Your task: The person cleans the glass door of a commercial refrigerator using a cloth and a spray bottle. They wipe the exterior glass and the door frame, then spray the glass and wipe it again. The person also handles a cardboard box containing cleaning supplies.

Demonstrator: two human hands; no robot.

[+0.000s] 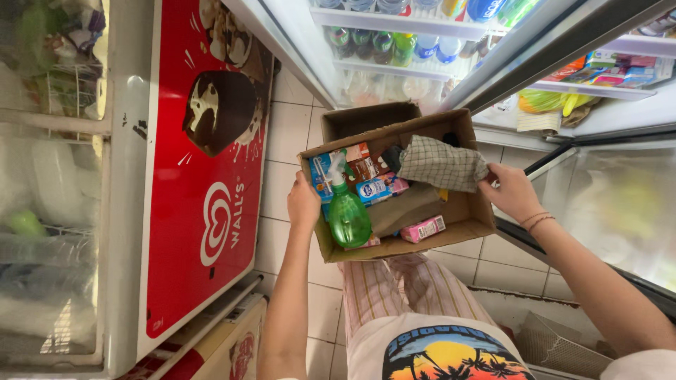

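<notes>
Fingers of my left hand [303, 204] wrap over the near-left wall of the cardboard box [465, 211], clamped on the rim so the box stays level against my raised knee, which props it from below in striped trousers [401, 288]. My right hand [512, 191] sits at the right wall, fingers pinched together on the edge of a checked cloth [442, 165] that is draped across the top of the contents; held by its corner like that, the cloth hangs clear of the cartons beneath it.

Inside the box, a green spray bottle [348, 214] stands upright in the left corner, just beside my left hand, its nozzle pointing toward the small drink cartons [373, 184] packed behind it. A pink carton [423, 229] lies flat near the front wall, apart from the others.

I hold the box right before the open drinks fridge [394, 49], its shelves of bottles within reach. A red ice-cream freezer [204, 176] stands to my left.
</notes>
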